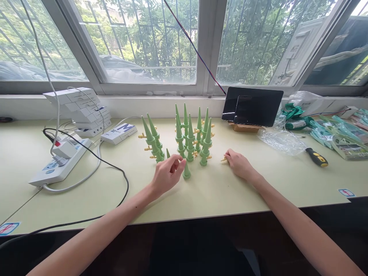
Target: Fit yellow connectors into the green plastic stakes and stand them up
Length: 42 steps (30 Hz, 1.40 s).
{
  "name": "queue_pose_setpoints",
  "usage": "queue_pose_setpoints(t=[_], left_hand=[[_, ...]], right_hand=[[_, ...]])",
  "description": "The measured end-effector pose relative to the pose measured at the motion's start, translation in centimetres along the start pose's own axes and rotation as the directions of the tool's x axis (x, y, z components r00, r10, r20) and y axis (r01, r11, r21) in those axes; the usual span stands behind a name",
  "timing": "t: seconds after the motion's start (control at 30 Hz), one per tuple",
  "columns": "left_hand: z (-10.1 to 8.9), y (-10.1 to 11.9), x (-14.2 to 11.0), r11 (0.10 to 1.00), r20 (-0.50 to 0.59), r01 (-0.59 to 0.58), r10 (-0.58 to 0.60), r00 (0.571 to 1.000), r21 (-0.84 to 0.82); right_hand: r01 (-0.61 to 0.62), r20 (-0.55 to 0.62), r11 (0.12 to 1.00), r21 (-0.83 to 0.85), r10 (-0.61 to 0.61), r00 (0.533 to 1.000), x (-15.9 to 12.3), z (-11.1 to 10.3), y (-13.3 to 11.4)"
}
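My left hand is closed, its thumb and fingertips at the tip of a short green plastic cone that stands upright on the table. The fingers partly hide the tip. Another green tip shows just behind this hand. My right hand, low over the table to the right, pinches a small yellow peg. Beyond my hands stand several taller green spiked stakes, built of stacked rings with pointed tops. Yellow pegs stick out from their sides. A separate leaning group of these stakes is at the left.
On the left are a power strip with plugs, a black cable, stacked white boxes and a single white box. Two dark tablets lean at the back right. A screwdriver and plastic-wrapped packets lie far right.
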<state>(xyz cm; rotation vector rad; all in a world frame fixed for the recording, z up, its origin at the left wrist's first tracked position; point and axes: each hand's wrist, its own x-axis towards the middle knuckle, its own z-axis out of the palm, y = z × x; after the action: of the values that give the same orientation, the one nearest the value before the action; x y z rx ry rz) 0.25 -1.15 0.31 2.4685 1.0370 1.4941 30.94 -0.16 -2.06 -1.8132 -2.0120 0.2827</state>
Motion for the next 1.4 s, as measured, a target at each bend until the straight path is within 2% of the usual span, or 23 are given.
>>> queue_pose_setpoints(t=[0.3, 0.47, 0.67, 0.9, 1.1, 1.4], left_hand=[[0.0, 0.0, 0.0, 0.999, 0.056, 0.052, -0.052, 0.997, 0.012], [0.3, -0.3, 0.0, 0.998, 0.097, 0.039, -0.044, 0.994, 0.051], [0.3, -0.1, 0.2, 0.998, 0.200, 0.043, -0.052, 0.979, 0.048], [0.2, -0.1, 0.3, 0.993, 0.346, 0.115, -0.097, 0.933, -0.029], [0.4, -0.4, 0.2, 0.987, 0.386, 0.150, -0.116, 0.915, -0.059], [0.2, 0.0, 0.5, 0.978, 0.457, 0.198, -0.150, 0.876, -0.059]], right_hand=[[0.199, -0.040, 0.956, 0.216, -0.195, 0.980, -0.8, 0.1, -1.5], [0.257, -0.034, 0.935, 0.246, -0.256, 0.966, -0.9, 0.4, -1.9], [0.297, -0.044, 0.918, 0.263, -0.297, 0.954, -1.0, 0.4, -2.0], [0.291, -0.052, 0.917, 0.274, -0.288, 0.956, -1.1, 0.3, -2.2], [0.253, -0.028, 0.925, 0.285, -0.256, 0.966, -1.3, 0.1, -2.3], [0.279, -0.029, 0.897, 0.343, -0.286, 0.958, -1.4, 0.0, -2.6]])
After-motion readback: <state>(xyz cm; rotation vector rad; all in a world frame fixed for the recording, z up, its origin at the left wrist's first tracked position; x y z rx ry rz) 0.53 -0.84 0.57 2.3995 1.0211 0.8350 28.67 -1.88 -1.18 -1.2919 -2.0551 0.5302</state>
